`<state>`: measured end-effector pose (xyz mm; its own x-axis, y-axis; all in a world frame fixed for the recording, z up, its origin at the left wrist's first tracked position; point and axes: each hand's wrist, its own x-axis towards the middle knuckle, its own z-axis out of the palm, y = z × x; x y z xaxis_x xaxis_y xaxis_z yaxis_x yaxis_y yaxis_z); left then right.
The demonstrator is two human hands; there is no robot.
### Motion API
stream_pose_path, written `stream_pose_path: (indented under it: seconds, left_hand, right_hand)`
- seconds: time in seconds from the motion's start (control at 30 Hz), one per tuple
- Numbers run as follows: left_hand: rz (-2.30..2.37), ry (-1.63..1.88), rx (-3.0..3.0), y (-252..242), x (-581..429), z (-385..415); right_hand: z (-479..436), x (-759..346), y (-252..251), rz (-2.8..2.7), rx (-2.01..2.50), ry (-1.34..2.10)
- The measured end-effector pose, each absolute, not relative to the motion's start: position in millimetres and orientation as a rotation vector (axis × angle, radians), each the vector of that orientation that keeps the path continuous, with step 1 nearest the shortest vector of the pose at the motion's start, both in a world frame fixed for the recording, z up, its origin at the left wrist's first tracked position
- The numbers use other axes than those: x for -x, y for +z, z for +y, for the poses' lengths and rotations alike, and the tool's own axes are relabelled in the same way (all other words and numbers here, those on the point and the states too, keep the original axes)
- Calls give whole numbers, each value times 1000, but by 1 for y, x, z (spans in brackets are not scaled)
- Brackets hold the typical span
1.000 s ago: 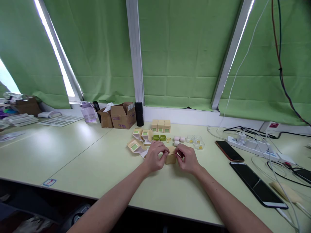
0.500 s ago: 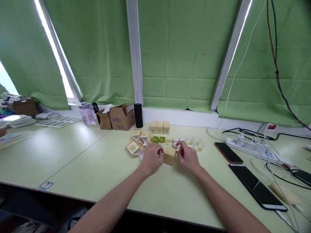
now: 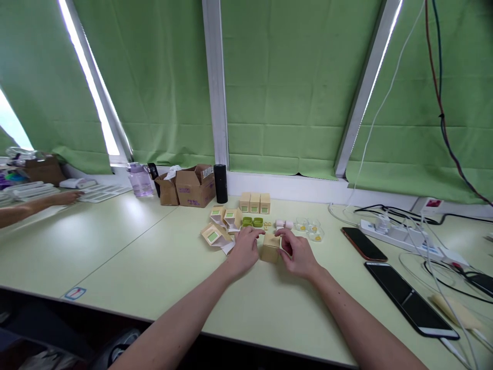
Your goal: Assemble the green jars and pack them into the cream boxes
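Observation:
A small tan cardboard box (image 3: 270, 248) stands on the pale green table (image 3: 154, 257) between my hands. My left hand (image 3: 245, 251) rests at the box's left side with its fingers curled and fingertips touching the top edge. My right hand (image 3: 298, 253) cups the box's right side, fingers bent around it. Just behind lie open, unfolded boxes (image 3: 217, 234), two green cases (image 3: 252, 222), small pink cylinders (image 3: 284, 224) and clear round pods (image 3: 310, 229). Three closed tan boxes (image 3: 254, 202) stand in a row further back.
Two phones (image 3: 363, 243) (image 3: 410, 299), a power strip (image 3: 398, 235) and cables lie at the right. Brown cartons (image 3: 190, 185), a black cylinder (image 3: 221, 183) and a purple bottle (image 3: 139, 179) stand along the window. Another person's arm (image 3: 38, 204) reaches in at far left.
My right hand has closed in on the box's right side again. Another person's arm has come into view at the far left.

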<state>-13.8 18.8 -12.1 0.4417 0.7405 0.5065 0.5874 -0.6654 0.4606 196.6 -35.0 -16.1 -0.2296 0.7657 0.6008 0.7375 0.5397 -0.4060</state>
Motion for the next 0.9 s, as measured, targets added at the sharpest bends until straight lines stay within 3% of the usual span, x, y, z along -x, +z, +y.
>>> stream_pose_path:
  seconds: [0.33, 0.67, 0.9]
  left_hand:
    - [1186, 1094, -2455, -9, 13, 16]
    - [1244, 1053, -2524, -9, 12, 15]
    - [1251, 940, -2586, -11, 11, 13]
  right_hand:
    - [-21, -204, -26, -1769, 1333, 144]
    - [-5, -211, -43, -1693, 1821, 72]
    - [-5, -211, -47, -1726, 1771, -13]
